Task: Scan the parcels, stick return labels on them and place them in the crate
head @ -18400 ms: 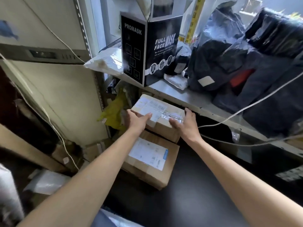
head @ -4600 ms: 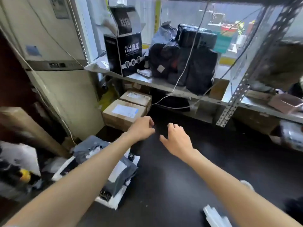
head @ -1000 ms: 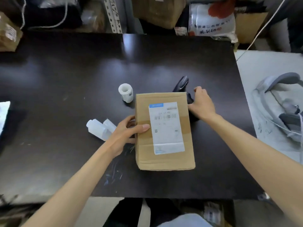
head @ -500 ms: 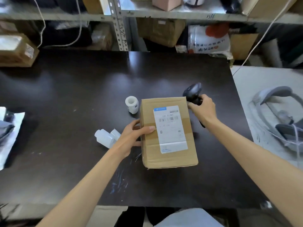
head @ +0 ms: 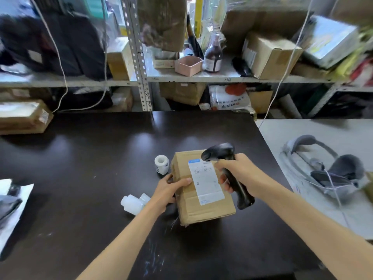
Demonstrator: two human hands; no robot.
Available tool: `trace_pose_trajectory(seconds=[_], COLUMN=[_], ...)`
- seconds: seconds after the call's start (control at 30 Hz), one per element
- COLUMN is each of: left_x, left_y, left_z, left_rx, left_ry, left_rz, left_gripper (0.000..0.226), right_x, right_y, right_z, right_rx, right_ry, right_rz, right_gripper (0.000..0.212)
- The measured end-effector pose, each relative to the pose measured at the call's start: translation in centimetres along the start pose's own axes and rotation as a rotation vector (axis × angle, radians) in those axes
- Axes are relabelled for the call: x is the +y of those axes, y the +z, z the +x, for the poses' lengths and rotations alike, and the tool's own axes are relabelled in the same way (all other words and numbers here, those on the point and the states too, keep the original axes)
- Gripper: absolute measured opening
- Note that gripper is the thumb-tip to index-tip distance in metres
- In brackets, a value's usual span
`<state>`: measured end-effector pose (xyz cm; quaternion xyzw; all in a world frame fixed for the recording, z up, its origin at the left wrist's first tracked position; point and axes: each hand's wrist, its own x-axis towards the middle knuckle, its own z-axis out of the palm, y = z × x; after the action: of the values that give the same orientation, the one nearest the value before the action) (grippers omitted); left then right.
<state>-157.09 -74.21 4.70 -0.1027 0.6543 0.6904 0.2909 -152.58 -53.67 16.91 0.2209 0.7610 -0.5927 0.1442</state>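
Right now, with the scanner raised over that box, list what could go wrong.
1. The scanner, gripped in the right hand, sits very close over the top of the label, so the barcode may misread.
2. The left hand holds the box by one edge only; it could slip or turn.
3. The white roll and plastic bottles lie close beside the box and could be knocked.

I count one brown parcel (head: 201, 211) near the middle of the bench (head: 90, 158), one black scanner (head: 228, 154) in my grip, one white label roll (head: 161, 164), two small white bottles (head: 132, 203) lying together, one taped box (head: 24, 118) at the far left corner, and one grey bag (head: 9, 205) at the left edge.
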Motion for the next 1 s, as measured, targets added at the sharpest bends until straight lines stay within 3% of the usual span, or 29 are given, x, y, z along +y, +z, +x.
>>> trace_pose_trajectory(seconds=[0.37,0.57,0.73,1.0], left_x=[-1.0,-1.4,-1.6,-1.7], left_y=[-0.9,-1.2,-1.1,-1.1], left_z=[0.9,1.2,1.3,1.4], left_rx=[-0.118,-0.135,-0.145,-0.136], left_ry=[0.036,0.062,0.071,0.084], left_rz=[-0.058,-0.054,-0.076,-0.089], left_gripper=[0.061,0.068,0.055,0.075], right_x=[1.1,1.6,1.9,2.3], right_y=[0.7,1.1,1.2,1.6], right_z=[-2.7,-3.0,-3.6,-4.2], right_rx=[-0.026,-0.005,-0.016,-0.025], right_ry=[0.032,0.006,0.003,-0.001], right_rz=[-0.061,-0.065,-0.056,-0.063], right_gripper=[0.018,0.021,0.020,0.026])
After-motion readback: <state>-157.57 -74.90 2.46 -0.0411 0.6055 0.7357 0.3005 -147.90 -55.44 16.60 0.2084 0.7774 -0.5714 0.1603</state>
